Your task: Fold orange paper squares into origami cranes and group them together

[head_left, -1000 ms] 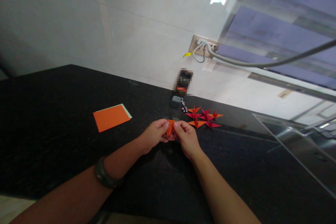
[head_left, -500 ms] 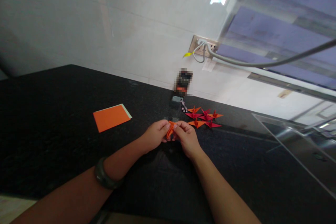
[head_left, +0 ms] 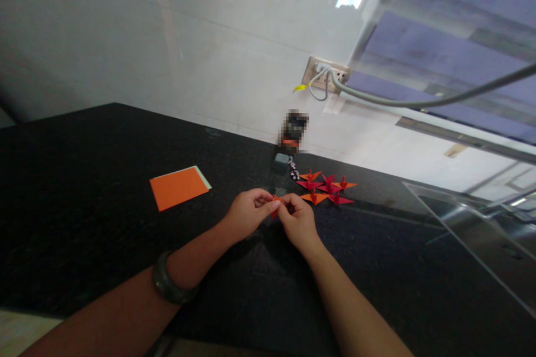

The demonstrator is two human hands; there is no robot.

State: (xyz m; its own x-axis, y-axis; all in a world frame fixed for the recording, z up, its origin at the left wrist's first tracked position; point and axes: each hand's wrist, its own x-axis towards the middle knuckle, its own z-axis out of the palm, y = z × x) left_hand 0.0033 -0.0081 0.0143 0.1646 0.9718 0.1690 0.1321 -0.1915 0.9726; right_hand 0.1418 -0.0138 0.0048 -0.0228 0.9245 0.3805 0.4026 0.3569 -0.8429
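Over the dark counter, my left hand [head_left: 251,212] and my right hand [head_left: 298,221] meet and pinch a small piece of folded orange paper [head_left: 274,213] between them. Fingers cover most of the paper, so its exact shape is hidden; a pointed bit shows below the thumbs. Just right of my right hand stand several folded paper cranes [head_left: 315,197], orange and red, grouped close together. To the left of my left hand lies a stack of paper sheets [head_left: 179,188], orange on top with a pale green edge showing.
Behind the cranes, a phone-like blurred object [head_left: 293,133] leans on the wall in a small stand [head_left: 282,158], with a beaded strap [head_left: 294,169]. A plugged-in cable [head_left: 402,103] runs from the wall socket [head_left: 325,73]. A metal sink [head_left: 473,228] is at the right.
The folded paper has turned in my fingers and less of it shows. My left thumb has moved right, closer to my right thumb. The cranes and the stack stay put.
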